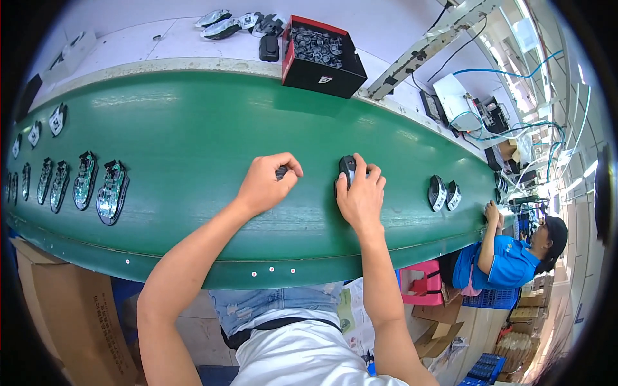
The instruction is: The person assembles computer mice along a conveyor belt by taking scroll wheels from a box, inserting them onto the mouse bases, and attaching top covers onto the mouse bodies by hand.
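Both forearms come in from 6 o'clock, crossing the near edge of the green belt (193, 128); left hand (265, 183) is knuckles-up, wrist slightly bent, fingers curled tight, pinching a small dark part (282, 172) at its 1 o'clock. Right hand (360, 196) lies palm-down with fingers narrow, wrapped over a black mouse shell (347, 168) sitting on the belt at mid-frame, just beside the left hand at its 3 o'clock. Boards (112, 192) queue at 9 o'clock, two finished shells (444, 193) at 3 o'clock, and a black-and-red parts box (322, 58) at 12 o'clock off the belt.
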Tool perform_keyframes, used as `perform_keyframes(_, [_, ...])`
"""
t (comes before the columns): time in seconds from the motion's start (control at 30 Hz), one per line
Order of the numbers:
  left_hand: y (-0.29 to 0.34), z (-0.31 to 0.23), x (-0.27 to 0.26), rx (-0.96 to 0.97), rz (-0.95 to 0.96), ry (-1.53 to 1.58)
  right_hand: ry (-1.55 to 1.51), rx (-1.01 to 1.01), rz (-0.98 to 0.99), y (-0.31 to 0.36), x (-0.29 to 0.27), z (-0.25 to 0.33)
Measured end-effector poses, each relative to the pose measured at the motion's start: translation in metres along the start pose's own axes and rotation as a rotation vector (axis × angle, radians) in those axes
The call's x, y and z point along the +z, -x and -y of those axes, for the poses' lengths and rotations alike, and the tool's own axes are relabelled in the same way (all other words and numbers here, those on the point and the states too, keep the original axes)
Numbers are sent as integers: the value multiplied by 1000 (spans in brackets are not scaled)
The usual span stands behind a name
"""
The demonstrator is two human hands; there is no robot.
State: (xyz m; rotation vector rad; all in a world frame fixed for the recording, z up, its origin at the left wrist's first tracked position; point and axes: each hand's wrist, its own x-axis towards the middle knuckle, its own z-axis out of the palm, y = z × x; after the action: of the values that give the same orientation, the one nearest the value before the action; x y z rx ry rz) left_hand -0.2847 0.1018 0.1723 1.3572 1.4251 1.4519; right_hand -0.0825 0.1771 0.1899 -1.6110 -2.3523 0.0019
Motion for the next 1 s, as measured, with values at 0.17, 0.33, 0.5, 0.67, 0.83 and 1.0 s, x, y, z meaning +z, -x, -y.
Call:
perform_keyframes(0.17, [2,-3,3,-9,8,1,-92,-113,-176,-5,15,-8])
perform_keyframes(0.33, [1,-1,3,0,-9,20,-256,-83,-81,-36,-9,-19])
perform_keyframes(0.5, [0,-6,2,-20,23,74,-158,-142,-64,-41,14,-14])
perform_keyframes(0.67, [3,-4,4,21,16,9,-78,-193,73,-45,8,-13])
perform_keyframes(0.83, [0,-4,5,80,-7,19,-275,-299,108,-53,0,-22])
perform_keyframes(1.0, [7,-1,0,58,-50,62,-751,13,207,-52,-16,-28])
